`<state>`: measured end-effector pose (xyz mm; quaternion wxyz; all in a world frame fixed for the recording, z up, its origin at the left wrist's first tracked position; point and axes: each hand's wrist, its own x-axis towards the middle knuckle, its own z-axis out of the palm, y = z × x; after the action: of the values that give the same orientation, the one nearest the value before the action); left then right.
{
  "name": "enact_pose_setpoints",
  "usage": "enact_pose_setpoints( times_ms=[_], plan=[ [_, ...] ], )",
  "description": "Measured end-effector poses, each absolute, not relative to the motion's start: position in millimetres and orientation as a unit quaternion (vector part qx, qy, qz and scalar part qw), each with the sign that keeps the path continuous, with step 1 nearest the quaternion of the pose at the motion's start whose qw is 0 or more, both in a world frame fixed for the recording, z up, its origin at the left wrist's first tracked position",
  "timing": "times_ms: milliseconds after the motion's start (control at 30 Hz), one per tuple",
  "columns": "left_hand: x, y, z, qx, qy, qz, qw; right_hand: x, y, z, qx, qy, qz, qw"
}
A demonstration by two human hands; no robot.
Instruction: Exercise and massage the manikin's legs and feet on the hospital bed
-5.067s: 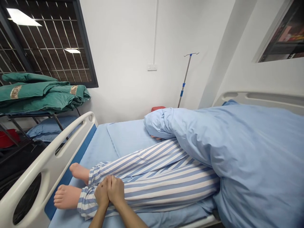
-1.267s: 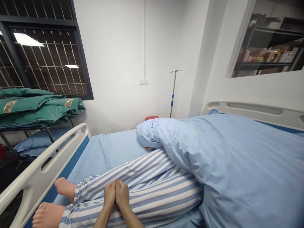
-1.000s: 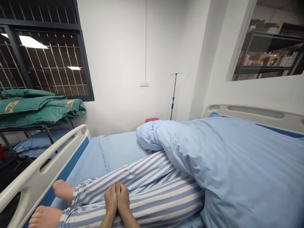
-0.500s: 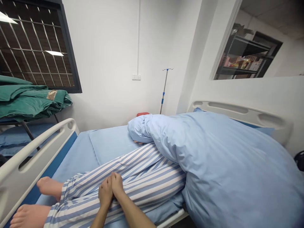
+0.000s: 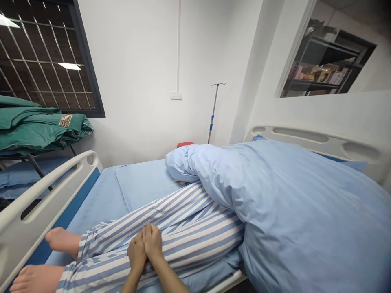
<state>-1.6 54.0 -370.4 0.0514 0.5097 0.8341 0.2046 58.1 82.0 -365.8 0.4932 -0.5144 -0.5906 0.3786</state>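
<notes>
Blue-striped trousers [image 5: 186, 215]: worn by a lying figure [image 5: 62, 240], legs angled from the quilt toward the near left; bare feet stick out past the cuffs.

Left hand [image 5: 137, 252]: laid on the near trouser leg just above the cuff area, on the left of the pair, touching the right hand.

Right hand [image 5: 153, 243]: laid on the same leg, side by side with the left hand.

Fingers: held together on each hand, both hands pressed against each other along their edges; no pinching is seen, and no fabric is seen gathered.

Bedding: pale blue quilt [image 5: 293, 211] is bunched over the upper body, to the right; a few fingers of the lying figure show under its far fold. Blue mattress pad [image 5: 143, 183] is laid under the legs.

Bed: white side rail [image 5: 45, 195] runs along the left, just beside the feet; white headboard [image 5: 314, 140] is at the far right.

Room: IV pole [image 5: 214, 110] stands by the far wall, with a wall socket [image 5: 176, 95] to its left. Green folded quilts [image 5: 39, 126] are stacked on a metal rack at the left, below a barred window [image 5: 45, 61].
</notes>
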Motion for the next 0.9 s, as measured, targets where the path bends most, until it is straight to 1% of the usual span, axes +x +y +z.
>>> enact_pose_setpoints(
  times_ms=[133, 233, 300, 433, 500, 600, 667, 767, 900],
  plan=[
    [-2.1, 55.4, -366.4, 0.535, 0.824, 0.174, 0.067, 58.8, 84.1, -365.4, -0.515, -0.588, 0.377, 0.497],
    [-3.0, 57.0, -360.0, 0.533, 0.816, 0.201, 0.097, 58.7, 86.0, -365.2, -0.509, -0.579, 0.383, 0.508],
    [-2.9, 59.3, -352.1, 0.524, 0.797, 0.262, 0.147, 58.7, 87.1, -366.5, -0.506, -0.569, 0.39, 0.517],
    [3.3, 68.0, -326.7, 0.484, 0.711, 0.438, 0.261, 59.7, 88.5, -367.3, -0.48, -0.557, 0.413, 0.538],
    [10.1, 73.3, -313.1, 0.447, 0.687, 0.497, 0.284, 61.3, 88.4, -365.2, -0.471, -0.553, 0.422, 0.543],
    [21.1, 79.0, -301.3, 0.377, 0.673, 0.552, 0.318, 64.5, 87.6, -361.0, -0.47, -0.547, 0.435, 0.539],
    [25.5, 79.3, -303.5, 0.329, 0.671, 0.579, 0.325, 65.6, 87.6, -359.7, -0.471, -0.548, 0.434, 0.539],
    [25.2, 75.3, -320.6, 0.292, 0.698, 0.587, 0.288, 64.0, 88.5, -362.0, -0.485, -0.552, 0.412, 0.539],
    [19.0, 70.6, -348.0, 0.348, 0.723, 0.55, 0.233, 58.4, 90.3, -369.4, -0.524, -0.55, 0.378, 0.529]
  ],
)
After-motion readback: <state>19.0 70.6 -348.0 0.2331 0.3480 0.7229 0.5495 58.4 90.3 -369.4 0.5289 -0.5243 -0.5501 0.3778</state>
